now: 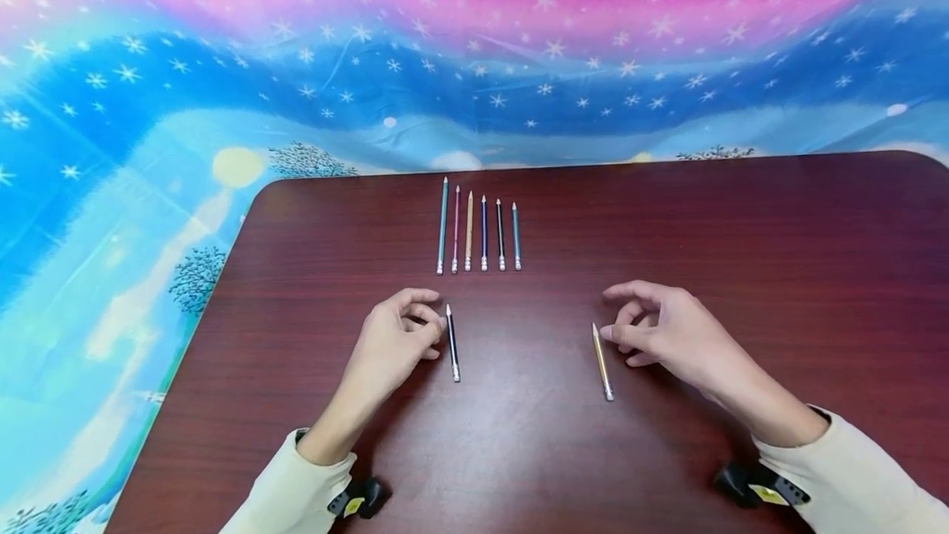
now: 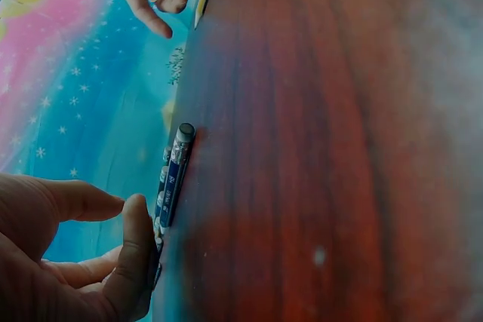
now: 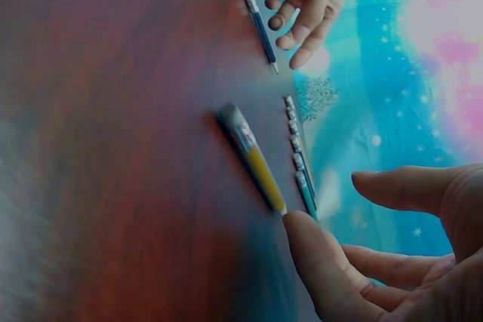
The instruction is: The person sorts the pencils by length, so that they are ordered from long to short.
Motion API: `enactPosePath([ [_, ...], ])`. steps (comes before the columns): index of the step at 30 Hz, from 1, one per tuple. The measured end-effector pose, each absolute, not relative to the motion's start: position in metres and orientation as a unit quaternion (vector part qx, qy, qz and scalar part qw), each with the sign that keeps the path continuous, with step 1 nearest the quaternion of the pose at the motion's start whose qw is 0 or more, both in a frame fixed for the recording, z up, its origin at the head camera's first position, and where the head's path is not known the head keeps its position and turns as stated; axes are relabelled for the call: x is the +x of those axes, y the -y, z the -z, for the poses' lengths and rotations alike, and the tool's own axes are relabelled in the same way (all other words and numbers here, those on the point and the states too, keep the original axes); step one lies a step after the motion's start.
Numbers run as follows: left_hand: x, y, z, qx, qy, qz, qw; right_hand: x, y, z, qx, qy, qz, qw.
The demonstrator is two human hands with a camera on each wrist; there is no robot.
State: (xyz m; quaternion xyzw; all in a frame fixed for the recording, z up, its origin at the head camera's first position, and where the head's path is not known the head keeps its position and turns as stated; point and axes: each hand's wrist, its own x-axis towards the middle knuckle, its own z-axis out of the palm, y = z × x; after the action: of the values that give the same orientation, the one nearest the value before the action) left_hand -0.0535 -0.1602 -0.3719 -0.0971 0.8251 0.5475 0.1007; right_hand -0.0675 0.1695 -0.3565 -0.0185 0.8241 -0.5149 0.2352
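A short dark pencil (image 1: 452,344) lies on the table with its tip pointing away, just right of my left hand (image 1: 396,340). The left fingers are loosely bent; the thumb (image 2: 136,239) is beside the pencil's tip end and nothing is held. Further right lies a short yellow pencil (image 1: 602,363), also pointing away. My right hand (image 1: 670,332) is on its right side, with the thumb (image 3: 313,250) at its tip and the index finger (image 3: 404,188) well apart from the thumb. Whether either thumb touches its pencil, I cannot tell.
Beyond the hands, several pencils stand in a row side by side, from a long light-blue one (image 1: 443,225) at left to a short teal one (image 1: 516,237) at right. Their eraser ends line up. The brown table (image 1: 741,237) ends at a snowflake-patterned cloth (image 1: 474,64).
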Motion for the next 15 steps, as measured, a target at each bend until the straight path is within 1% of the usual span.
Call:
enactPosePath([
  [15, -0.053, 0.159, 0.375, -0.092, -0.854, -0.497, 0.124, -0.047, -0.165, 0.368, -0.013, -0.822, 0.524, 0.225],
])
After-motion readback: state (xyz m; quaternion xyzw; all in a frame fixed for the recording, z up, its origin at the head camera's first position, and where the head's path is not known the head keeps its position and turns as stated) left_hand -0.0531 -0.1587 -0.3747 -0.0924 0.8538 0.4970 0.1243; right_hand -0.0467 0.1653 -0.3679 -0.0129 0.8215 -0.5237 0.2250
